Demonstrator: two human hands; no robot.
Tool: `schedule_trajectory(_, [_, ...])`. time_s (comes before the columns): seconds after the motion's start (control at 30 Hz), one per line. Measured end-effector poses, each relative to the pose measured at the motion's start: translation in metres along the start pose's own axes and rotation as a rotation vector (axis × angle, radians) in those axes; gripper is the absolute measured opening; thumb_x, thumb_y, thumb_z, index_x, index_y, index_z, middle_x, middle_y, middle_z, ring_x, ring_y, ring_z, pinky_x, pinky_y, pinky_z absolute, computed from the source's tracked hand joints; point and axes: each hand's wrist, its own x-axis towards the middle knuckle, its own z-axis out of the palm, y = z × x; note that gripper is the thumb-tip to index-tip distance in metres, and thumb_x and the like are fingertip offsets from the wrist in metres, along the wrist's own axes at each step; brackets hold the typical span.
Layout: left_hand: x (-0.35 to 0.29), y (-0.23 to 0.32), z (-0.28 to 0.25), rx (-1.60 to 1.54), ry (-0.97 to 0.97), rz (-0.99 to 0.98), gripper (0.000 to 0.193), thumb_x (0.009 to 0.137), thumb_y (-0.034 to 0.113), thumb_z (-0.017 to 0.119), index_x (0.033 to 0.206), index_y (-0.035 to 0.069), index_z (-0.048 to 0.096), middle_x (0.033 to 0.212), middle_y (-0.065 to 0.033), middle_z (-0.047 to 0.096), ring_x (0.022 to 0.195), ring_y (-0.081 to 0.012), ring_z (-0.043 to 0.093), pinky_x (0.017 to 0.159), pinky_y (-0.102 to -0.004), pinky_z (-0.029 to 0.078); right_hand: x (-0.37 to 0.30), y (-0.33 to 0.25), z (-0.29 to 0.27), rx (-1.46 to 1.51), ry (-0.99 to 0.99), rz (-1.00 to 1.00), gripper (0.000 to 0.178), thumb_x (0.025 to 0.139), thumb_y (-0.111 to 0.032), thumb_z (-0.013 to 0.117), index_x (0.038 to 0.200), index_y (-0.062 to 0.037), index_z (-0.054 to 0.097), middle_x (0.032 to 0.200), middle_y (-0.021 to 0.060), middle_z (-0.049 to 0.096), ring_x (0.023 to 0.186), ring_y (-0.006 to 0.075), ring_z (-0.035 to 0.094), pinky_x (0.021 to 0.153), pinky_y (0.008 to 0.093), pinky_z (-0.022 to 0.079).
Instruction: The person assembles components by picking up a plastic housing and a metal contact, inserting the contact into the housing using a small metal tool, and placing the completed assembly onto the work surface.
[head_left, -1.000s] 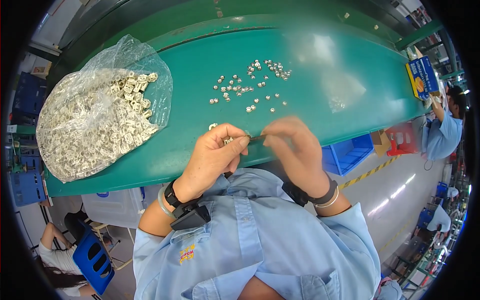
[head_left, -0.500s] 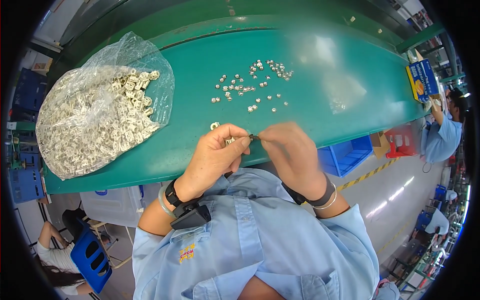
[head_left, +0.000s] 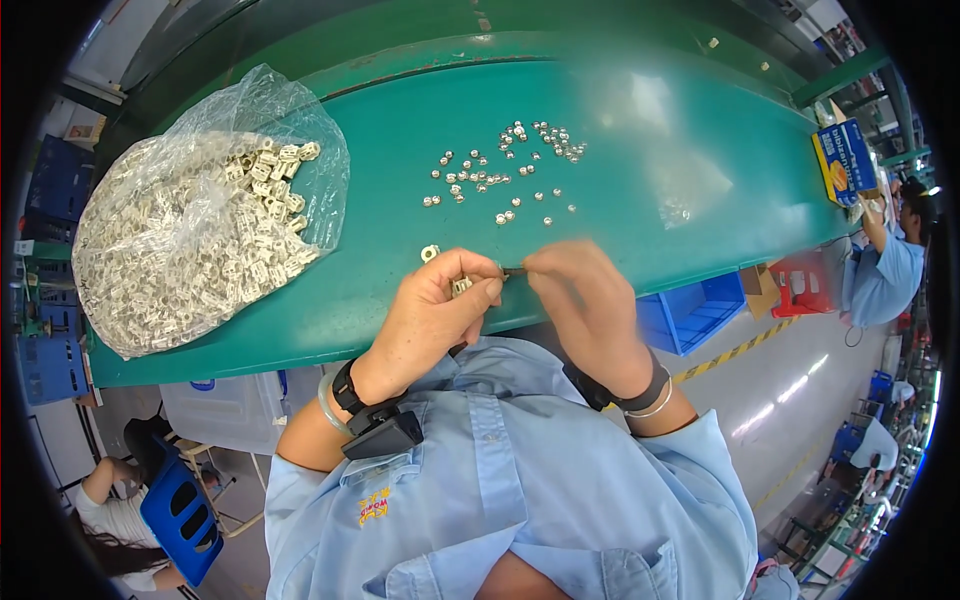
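Observation:
My left hand (head_left: 430,305) is closed, with a small cream plastic part (head_left: 461,286) showing inside its curled fingers. Between thumb and forefinger it pinches one end of a thin, small dark piece (head_left: 513,271); its exact kind is too small to make out. The fingertips of my right hand (head_left: 585,310), partly blurred, close on the other end of that piece. Just beyond my left hand a single cream ring-shaped part (head_left: 429,253) lies on the green tabletop (head_left: 390,160). Farther off are scattered small shiny metal pieces (head_left: 500,180).
A clear plastic bag (head_left: 150,250) full of cream parts fills the table's left side. At the far right stands a blue and yellow box (head_left: 845,165). Below the table edge sit a blue bin (head_left: 690,310) and a red crate (head_left: 800,290). A person sits at lower left, another works at right.
My right hand has shifted slightly, and a little more of the dark piece shows between my fingertips. My left hand stays nearly in place; the metal pieces lie as before.

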Motion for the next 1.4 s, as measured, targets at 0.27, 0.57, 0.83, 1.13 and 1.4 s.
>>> schedule_trajectory(0.27, [0.0, 0.004, 0.002, -0.009, -0.005, 0.014, 0.014, 0.095, 0.011, 0.057, 0.106, 0.002, 0.056, 0.087, -0.0038, 0.062, 0.053, -0.0048, 0.049, 0.041, -0.0182, 0.031, -0.005, 0.004, 0.002, 0.324, 0.049, 0.329, 0.018, 0.088, 0.005, 0.057, 0.105, -0.0006, 0.059, 0.098, 0.0089, 0.06, 0.086, 0.0159, 0.062, 0.073, 0.027, 0.049])
schedule_trajectory(0.57, [-0.006, 0.013, -0.007, -0.203, -0.068, 0.111, 0.025, 0.096, 0.008, 0.049, 0.119, -0.001, 0.049, 0.116, -0.0126, 0.056, 0.097, -0.0179, 0.061, 0.073, -0.0286, 0.051, 0.0, 0.005, -0.005, 0.207, 0.083, 0.214, 0.018, 0.085, 0.004, 0.06, 0.103, -0.001, 0.061, 0.095, 0.0095, 0.062, 0.084, 0.0192, 0.063, 0.074, 0.0293, 0.049])
schedule_trajectory(0.83, [-0.015, 0.015, -0.013, -0.026, 0.017, 0.192, 0.027, 0.096, 0.005, 0.047, 0.122, -0.003, 0.047, 0.122, -0.0141, 0.053, 0.108, -0.0225, 0.059, 0.086, -0.0335, 0.052, 0.0, 0.01, -0.001, -0.236, -0.096, -0.036, 0.021, 0.079, 0.004, 0.064, 0.098, -0.0041, 0.064, 0.091, 0.0105, 0.065, 0.082, 0.029, 0.062, 0.073, 0.0361, 0.049])
schedule_trajectory(1.13, [-0.017, 0.007, -0.029, 0.04, 0.022, 0.222, 0.028, 0.095, 0.004, 0.053, 0.122, -0.002, 0.049, 0.116, -0.0135, 0.056, 0.097, -0.0183, 0.063, 0.08, -0.0294, 0.054, 0.003, 0.013, 0.003, -0.227, -0.112, -0.011, 0.019, 0.079, 0.004, 0.064, 0.097, -0.0024, 0.064, 0.092, 0.0117, 0.065, 0.082, 0.0294, 0.062, 0.071, 0.036, 0.049])
schedule_trajectory(1.4, [-0.017, 0.006, -0.027, -0.074, 0.048, 0.24, 0.026, 0.091, 0.0, 0.058, 0.117, -0.001, 0.055, 0.111, -0.0128, 0.059, 0.087, -0.0164, 0.063, 0.075, -0.0279, 0.053, 0.01, 0.003, -0.003, -0.043, -0.032, 0.116, 0.018, 0.082, 0.007, 0.062, 0.099, 0.0009, 0.064, 0.092, 0.0122, 0.064, 0.084, 0.0251, 0.063, 0.072, 0.0312, 0.049])
